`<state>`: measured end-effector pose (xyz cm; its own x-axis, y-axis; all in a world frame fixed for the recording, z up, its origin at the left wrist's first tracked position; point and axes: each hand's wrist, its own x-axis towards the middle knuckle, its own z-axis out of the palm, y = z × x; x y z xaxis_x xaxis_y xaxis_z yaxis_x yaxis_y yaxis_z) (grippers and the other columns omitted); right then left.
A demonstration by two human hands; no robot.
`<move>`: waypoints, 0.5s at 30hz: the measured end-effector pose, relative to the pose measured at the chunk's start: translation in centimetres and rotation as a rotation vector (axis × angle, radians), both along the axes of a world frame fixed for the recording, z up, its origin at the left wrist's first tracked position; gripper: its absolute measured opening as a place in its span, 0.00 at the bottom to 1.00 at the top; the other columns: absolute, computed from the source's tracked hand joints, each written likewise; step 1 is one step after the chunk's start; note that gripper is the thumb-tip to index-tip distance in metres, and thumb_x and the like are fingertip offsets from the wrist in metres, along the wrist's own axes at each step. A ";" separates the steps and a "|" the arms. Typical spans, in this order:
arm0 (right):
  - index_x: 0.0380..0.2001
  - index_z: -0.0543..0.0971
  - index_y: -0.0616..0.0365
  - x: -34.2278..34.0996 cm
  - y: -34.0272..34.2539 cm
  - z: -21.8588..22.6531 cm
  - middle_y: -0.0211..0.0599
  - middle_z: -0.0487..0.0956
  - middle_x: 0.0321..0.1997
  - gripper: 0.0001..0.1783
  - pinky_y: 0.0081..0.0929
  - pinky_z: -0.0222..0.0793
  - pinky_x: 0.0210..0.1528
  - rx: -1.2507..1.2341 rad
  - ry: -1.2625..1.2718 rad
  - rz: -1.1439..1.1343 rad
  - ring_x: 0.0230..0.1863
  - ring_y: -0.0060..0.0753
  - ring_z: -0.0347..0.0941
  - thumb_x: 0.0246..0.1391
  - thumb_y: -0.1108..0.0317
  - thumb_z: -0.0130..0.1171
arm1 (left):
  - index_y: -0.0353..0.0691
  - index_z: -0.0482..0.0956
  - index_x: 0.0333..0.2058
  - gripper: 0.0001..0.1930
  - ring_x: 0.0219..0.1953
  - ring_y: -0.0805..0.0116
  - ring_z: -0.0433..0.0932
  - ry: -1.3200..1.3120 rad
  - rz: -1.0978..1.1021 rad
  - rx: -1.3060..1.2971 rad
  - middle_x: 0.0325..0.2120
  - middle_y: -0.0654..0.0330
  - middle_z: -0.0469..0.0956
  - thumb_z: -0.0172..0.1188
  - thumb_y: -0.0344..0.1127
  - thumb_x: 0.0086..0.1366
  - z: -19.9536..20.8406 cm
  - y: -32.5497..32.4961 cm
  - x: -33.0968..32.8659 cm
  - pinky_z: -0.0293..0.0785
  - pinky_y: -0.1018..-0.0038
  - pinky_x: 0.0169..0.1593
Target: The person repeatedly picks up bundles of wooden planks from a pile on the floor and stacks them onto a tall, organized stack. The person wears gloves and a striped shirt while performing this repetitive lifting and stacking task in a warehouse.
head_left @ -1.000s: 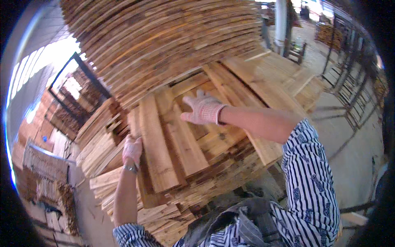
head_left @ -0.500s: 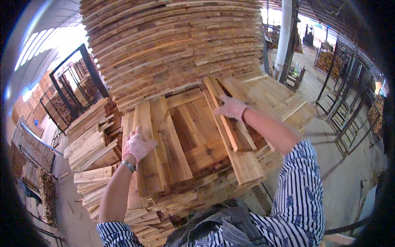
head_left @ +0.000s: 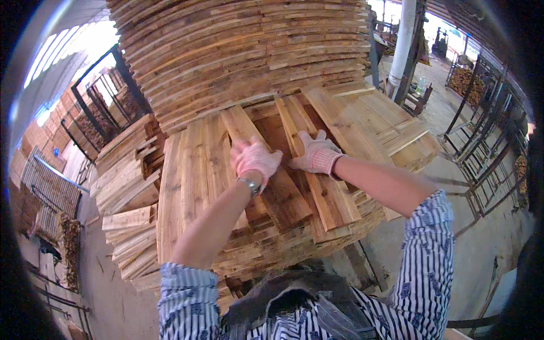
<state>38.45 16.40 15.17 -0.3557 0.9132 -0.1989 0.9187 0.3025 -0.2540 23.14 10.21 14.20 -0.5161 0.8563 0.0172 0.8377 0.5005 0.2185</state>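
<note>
My left hand point(head_left: 255, 162), in a pale pink work glove, rests on a brown wooden plank point(head_left: 288, 201) with its fingers spread and its thumb at the plank's right edge. Close beside it, my gloved right hand point(head_left: 318, 154) lies over a lighter plank point(head_left: 334, 201), fingers apart and thumb pointing toward the left hand. Both planks lie side by side, running away from me, on top of a stack of boards. Between them a dark strip of the layer below shows. More planks point(head_left: 187, 187) sit close together to the left. Another long plank point(head_left: 345, 122) lies to the right.
A tall wall of stacked boards point(head_left: 243, 51) rises behind. Loose, uneven offcuts point(head_left: 122, 187) are piled at the left. A pale post point(head_left: 403, 45) stands at the back right, with black metal racks point(head_left: 481, 136) farther right and a dark rack frame point(head_left: 107, 90) at the left.
My left hand has moved right, and a plank now lies under it across the former gap. The right hand's narrow plank now lies flat, and the hand has shifted slightly right.
</note>
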 end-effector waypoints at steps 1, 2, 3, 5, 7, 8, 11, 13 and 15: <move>0.76 0.49 0.45 -0.2 0.0 0.2 0.64 0.51 0.76 0.59 0.53 0.64 0.69 0.016 -0.013 -0.009 0.71 0.67 0.62 0.50 0.36 0.66 | 0.40 0.64 0.67 0.36 0.70 0.43 0.59 0.025 -0.067 0.019 0.66 0.38 0.62 0.55 0.56 0.67 0.4 0.1 -0.2 0.61 0.49 0.67; 0.77 0.49 0.44 -1.0 0.0 -0.4 0.63 0.51 0.76 0.60 0.54 0.64 0.69 0.009 -0.027 -0.006 0.71 0.67 0.61 0.49 0.36 0.67 | 0.40 0.65 0.66 0.35 0.71 0.43 0.58 0.047 -0.123 0.014 0.66 0.39 0.62 0.54 0.55 0.67 -0.3 0.0 -1.0 0.60 0.48 0.67; 0.77 0.49 0.44 -2.0 0.6 -0.3 0.62 0.52 0.75 0.60 0.55 0.65 0.68 -0.033 0.013 -0.031 0.71 0.68 0.61 0.49 0.38 0.68 | 0.41 0.65 0.65 0.33 0.72 0.43 0.56 0.068 -0.178 0.008 0.67 0.39 0.61 0.52 0.54 0.68 -0.8 -0.1 -1.9 0.59 0.46 0.67; 0.77 0.49 0.44 -2.0 0.6 -0.4 0.63 0.55 0.73 0.61 0.54 0.65 0.67 -0.063 -0.014 -0.052 0.70 0.68 0.62 0.47 0.38 0.69 | 0.40 0.72 0.61 0.31 0.67 0.47 0.66 -0.196 -0.380 0.009 0.65 0.41 0.67 0.52 0.57 0.69 1.1 -1.2 -3.2 0.65 0.55 0.65; 0.76 0.51 0.45 -0.6 2.0 -1.6 0.65 0.59 0.72 0.60 0.52 0.65 0.67 0.010 0.041 -0.069 0.69 0.66 0.64 0.45 0.39 0.69 | 0.42 0.75 0.59 0.30 0.63 0.49 0.72 -0.340 -0.447 0.164 0.61 0.40 0.72 0.55 0.56 0.68 3.3 -3.3 -4.5 0.68 0.61 0.64; 0.76 0.53 0.46 0.1 2.7 -2.0 0.66 0.61 0.71 0.60 0.51 0.65 0.67 0.041 0.089 -0.072 0.68 0.65 0.64 0.44 0.39 0.69 | 0.43 0.76 0.59 0.29 0.61 0.50 0.74 -0.300 -0.365 0.298 0.58 0.39 0.75 0.57 0.56 0.67 3.4 -4.9 -5.8 0.69 0.64 0.63; 0.75 0.56 0.42 -1.6 2.5 0.6 0.66 0.61 0.71 0.55 0.51 0.65 0.68 0.044 0.153 0.058 0.70 0.64 0.63 0.46 0.42 0.65 | 0.37 0.69 0.65 0.36 0.61 0.49 0.75 0.046 -0.270 0.349 0.58 0.40 0.75 0.58 0.57 0.66 -1.4 -9.2 -23.9 0.68 0.63 0.65; 0.74 0.59 0.35 -3.3 2.2 1.0 0.61 0.60 0.73 0.51 0.53 0.65 0.68 0.079 0.143 0.097 0.69 0.63 0.65 0.46 0.44 0.63 | 0.31 0.61 0.68 0.44 0.63 0.48 0.73 -0.131 -0.011 0.164 0.62 0.40 0.72 0.58 0.61 0.65 -3.6 -13.9 -30.8 0.66 0.64 0.66; 0.74 0.60 0.34 -4.6 2.7 -0.1 0.59 0.62 0.72 0.50 0.53 0.67 0.66 0.078 0.053 0.143 0.68 0.63 0.67 0.46 0.44 0.63 | 0.30 0.55 0.70 0.50 0.65 0.48 0.71 -0.258 0.120 0.037 0.65 0.40 0.69 0.57 0.65 0.64 -5.0 -15.7 -31.3 0.66 0.64 0.67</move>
